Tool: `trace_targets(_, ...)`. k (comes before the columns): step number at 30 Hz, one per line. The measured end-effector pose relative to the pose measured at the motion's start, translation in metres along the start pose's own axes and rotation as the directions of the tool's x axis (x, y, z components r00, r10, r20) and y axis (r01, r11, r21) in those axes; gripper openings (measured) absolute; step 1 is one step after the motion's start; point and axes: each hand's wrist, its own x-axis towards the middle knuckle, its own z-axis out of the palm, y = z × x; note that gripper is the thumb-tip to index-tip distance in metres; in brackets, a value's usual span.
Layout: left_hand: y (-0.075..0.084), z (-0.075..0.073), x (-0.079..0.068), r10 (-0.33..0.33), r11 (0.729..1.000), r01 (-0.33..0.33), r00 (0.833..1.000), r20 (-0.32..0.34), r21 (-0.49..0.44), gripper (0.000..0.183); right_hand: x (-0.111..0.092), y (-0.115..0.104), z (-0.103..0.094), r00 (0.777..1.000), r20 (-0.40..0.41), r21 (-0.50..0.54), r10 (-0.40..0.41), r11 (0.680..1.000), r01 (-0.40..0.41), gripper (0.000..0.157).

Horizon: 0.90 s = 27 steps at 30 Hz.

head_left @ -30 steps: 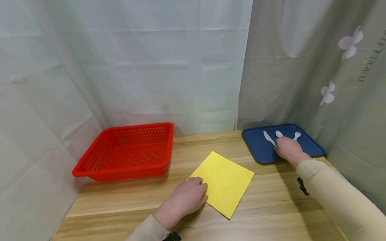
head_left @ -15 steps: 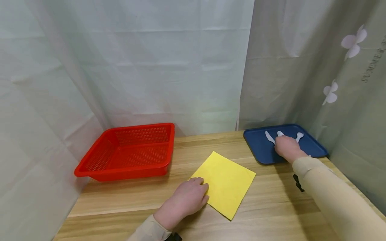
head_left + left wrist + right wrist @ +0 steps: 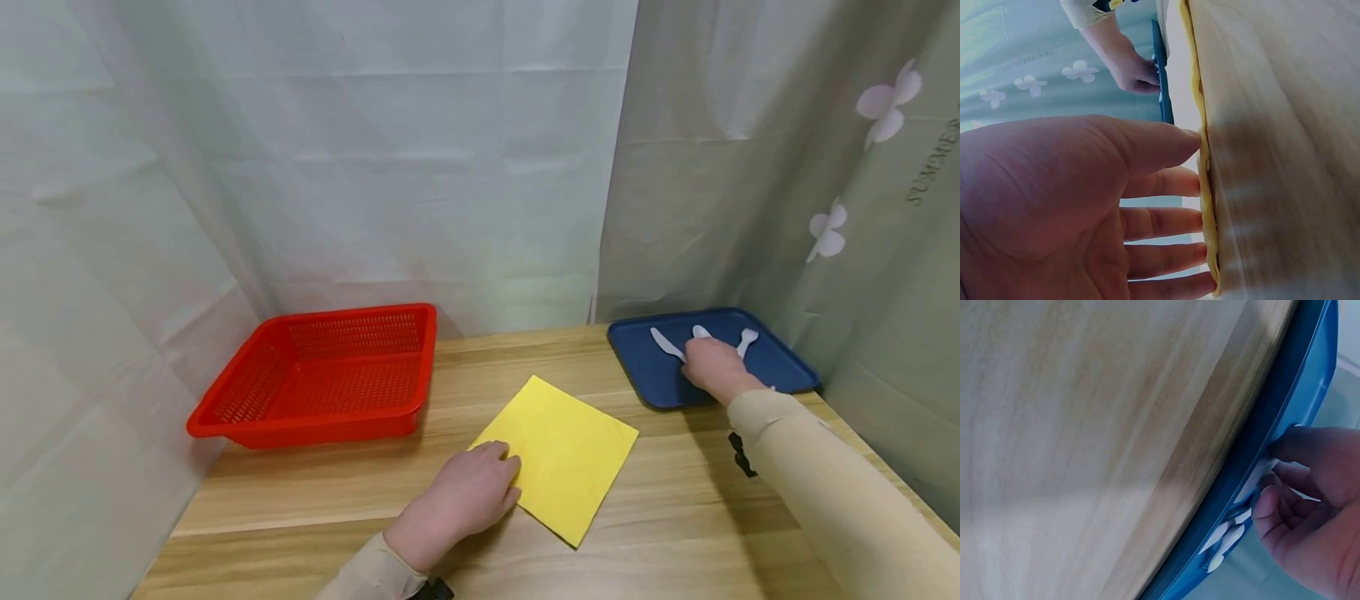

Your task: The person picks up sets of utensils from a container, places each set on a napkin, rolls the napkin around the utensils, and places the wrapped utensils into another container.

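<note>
In the head view my left hand (image 3: pixel 465 493) rests its fingertips on the near left edge of a folded yellow cloth (image 3: pixel 561 458). Seen from the left wrist, the fingers (image 3: pixel 1163 223) are fairly straight, and their tips and the thumb touch the cloth's edge. My right hand (image 3: pixel 716 367) reaches over a blue tray (image 3: pixel 637 354). Its thumb and curled fingers pinch the handle end of a white plastic knife (image 3: pixel 664 342), though the grip is partly hidden. Also on the tray lie a white spoon (image 3: pixel 701 332), mostly covered by the hand, and a white fork (image 3: pixel 747 340).
A red perforated plastic basket (image 3: pixel 352 379) stands at the back left of the wooden table (image 3: pixel 315 500), with nothing visible inside. Pale curtains (image 3: pixel 450 167) hang around the back and sides; the tray's far right corner lies close to one.
The knife's tip has swung a little to the left under my right hand. My left hand and the yellow cloth stay put. The head view has shifted slightly.
</note>
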Motion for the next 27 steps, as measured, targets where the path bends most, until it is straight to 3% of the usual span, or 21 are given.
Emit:
trace_targets(7,0.002,-0.002,0.000,-0.018,1.000,0.019,0.999,0.029,-0.009,0.041,-0.005,0.001,-0.004,1.000,-0.025,0.060,0.014,0.998,-0.013,0.021)
trace_targets(17,0.005,-0.002,-0.001,-0.032,0.999,0.032,0.999,0.038,-0.002,0.047,-0.011,-0.009,-0.012,0.992,-0.126,0.103,-0.016,0.994,0.029,0.017)
trace_targets(27,0.009,-0.002,-0.003,-0.039,0.999,0.038,0.998,0.047,0.006,0.053,-0.019,-0.033,-0.020,0.995,-0.100,0.142,-0.004,0.990,0.019,0.017)
